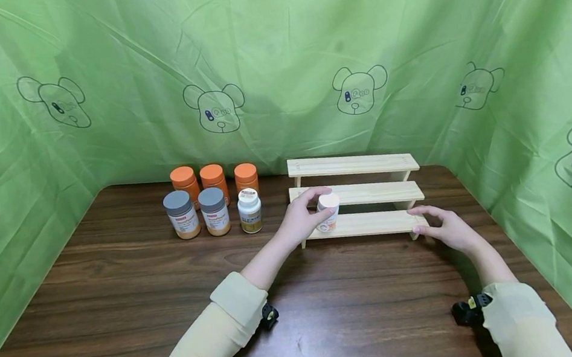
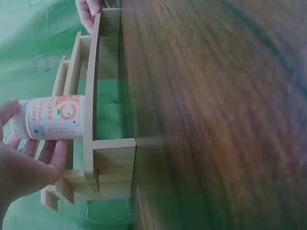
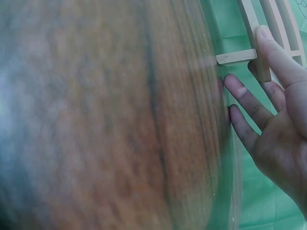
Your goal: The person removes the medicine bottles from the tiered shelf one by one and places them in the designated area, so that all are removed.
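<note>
My left hand (image 1: 302,217) holds a small white vitamin C bottle (image 2: 60,117) by its cap and upper part, thumb on one side and fingers on the other. Upright, the bottle has its base right at the lowest step of a three-step wooden rack (image 1: 369,224), near the left end. At the rack's right end, my right hand (image 1: 447,230) pinches the end of that lowest step between thumb and index finger. Its other fingers (image 3: 244,127) stretch out past the wood, close to the tabletop.
Left of the rack stand three orange-lidded jars (image 1: 245,173) at the back. Before them are two grey-lidded jars (image 1: 185,223) and a white bottle with a gold label (image 1: 250,214). Green cloth (image 1: 279,51) hangs around the brown wooden table (image 1: 328,319).
</note>
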